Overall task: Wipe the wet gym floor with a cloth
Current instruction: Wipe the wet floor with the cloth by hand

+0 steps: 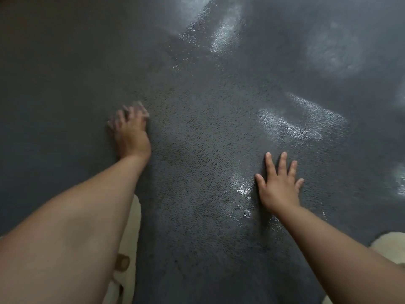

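Observation:
The dark, pebbled gym floor fills the view, with wet shiny patches at the right, at the top and beside my right hand. My left hand is stretched out at centre left and blurred by motion. Its fingers bend down over a small greyish bit of cloth that shows at the fingertips; most of the cloth is hidden under the hand. My right hand lies flat on the floor at lower right, fingers straight and spread, holding nothing.
A cream slipper with a toe showing sits under my left forearm at the bottom. Another cream, fluffy shape lies at the lower right edge. Blurry pale reflections mark the floor at the upper right.

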`<action>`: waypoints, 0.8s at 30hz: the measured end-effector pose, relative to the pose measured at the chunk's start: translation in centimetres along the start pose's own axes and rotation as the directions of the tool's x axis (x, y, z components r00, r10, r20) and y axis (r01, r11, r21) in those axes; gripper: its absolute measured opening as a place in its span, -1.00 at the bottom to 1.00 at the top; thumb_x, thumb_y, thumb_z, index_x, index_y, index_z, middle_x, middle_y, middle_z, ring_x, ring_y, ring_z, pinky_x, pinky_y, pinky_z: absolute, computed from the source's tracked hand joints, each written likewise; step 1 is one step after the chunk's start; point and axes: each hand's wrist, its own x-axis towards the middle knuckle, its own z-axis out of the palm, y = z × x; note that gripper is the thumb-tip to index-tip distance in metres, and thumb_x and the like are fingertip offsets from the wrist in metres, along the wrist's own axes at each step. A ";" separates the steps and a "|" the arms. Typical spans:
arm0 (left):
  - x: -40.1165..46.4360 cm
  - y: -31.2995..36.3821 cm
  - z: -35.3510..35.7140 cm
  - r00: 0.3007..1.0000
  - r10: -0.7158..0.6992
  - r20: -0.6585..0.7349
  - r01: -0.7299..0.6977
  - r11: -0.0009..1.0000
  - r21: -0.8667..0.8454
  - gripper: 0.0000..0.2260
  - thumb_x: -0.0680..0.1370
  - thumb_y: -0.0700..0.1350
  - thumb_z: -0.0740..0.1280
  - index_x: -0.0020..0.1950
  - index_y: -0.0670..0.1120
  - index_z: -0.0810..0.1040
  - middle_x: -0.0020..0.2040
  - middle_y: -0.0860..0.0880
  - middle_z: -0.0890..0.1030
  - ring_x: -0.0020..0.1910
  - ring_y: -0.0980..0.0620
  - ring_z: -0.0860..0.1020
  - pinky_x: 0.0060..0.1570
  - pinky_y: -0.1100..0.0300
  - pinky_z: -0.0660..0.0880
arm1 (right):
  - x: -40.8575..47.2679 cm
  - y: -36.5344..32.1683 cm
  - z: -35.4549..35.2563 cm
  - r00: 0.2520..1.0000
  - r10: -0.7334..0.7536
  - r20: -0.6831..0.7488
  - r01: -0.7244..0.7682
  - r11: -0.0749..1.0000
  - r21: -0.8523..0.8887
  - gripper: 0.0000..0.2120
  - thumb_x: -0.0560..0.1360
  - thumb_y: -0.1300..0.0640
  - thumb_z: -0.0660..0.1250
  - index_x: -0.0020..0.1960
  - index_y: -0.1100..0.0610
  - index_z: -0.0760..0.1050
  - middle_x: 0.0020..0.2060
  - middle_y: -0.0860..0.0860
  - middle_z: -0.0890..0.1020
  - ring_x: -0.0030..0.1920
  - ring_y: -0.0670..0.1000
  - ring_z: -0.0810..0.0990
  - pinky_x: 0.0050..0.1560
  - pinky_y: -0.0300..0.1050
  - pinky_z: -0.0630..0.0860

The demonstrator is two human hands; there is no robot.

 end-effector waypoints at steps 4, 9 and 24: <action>-4.8 1.9 1.3 0.852 0.488 0.190 -0.432 0.860 -0.272 -0.63 0.62 -0.14 0.10 0.40 -0.16 0.41 0.46 -0.23 0.28 0.44 -0.24 0.27 0.44 0.15 -0.03 | 0.0 0.1 0.2 1.000 -0.004 -0.008 0.004 1.000 0.000 -0.40 0.61 -0.17 -0.01 0.54 -0.12 -0.23 0.51 0.01 -0.32 0.50 0.16 -0.33 0.43 0.27 -0.20; -6.0 3.5 2.2 0.906 0.316 0.281 -0.273 0.945 -0.183 -0.46 0.61 0.09 0.03 0.54 -0.12 0.11 0.55 -0.19 -0.02 0.53 -0.14 -0.05 0.47 -0.02 -0.02 | 0.0 0.1 0.2 1.000 0.001 -0.003 -0.001 1.000 0.000 -0.40 0.61 -0.18 -0.01 0.53 -0.13 -0.23 0.51 0.01 -0.32 0.50 0.15 -0.33 0.43 0.26 -0.21; -1.6 0.6 1.0 0.820 -0.486 0.301 0.469 0.873 0.131 -0.27 0.49 0.42 0.00 0.54 0.15 -0.16 0.55 -0.09 -0.25 0.49 -0.28 -0.27 0.41 -0.18 -0.25 | -0.1 0.2 -0.1 1.000 -0.014 0.019 0.014 1.000 -0.013 -0.39 0.61 -0.17 -0.02 0.53 -0.11 -0.25 0.51 0.02 -0.33 0.50 0.16 -0.34 0.43 0.26 -0.20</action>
